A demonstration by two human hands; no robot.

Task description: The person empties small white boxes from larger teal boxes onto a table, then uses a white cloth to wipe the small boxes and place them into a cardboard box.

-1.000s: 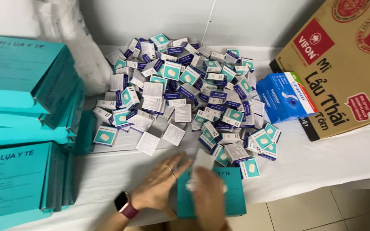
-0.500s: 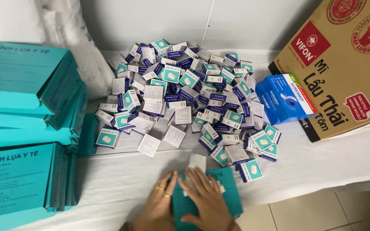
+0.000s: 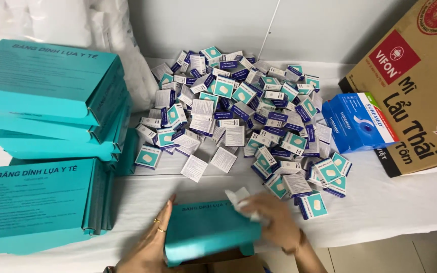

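A flat teal carton (image 3: 211,230) lay at the near edge of the white-covered table (image 3: 395,212). The left hand (image 3: 150,245) pressed its side with fingers straight and together. The right hand (image 3: 274,220) rested on its top corner, fingers pinched on a white leaflet (image 3: 238,198), just before the heap of small boxes (image 3: 238,116).

Teal flat carton (image 3: 208,230), closed, lying tilted between both hands' fingers, left fingers along its left edge; small white leaflet (image 3: 239,199) (crumpled) pinched in right fingertips at its top-right corner.
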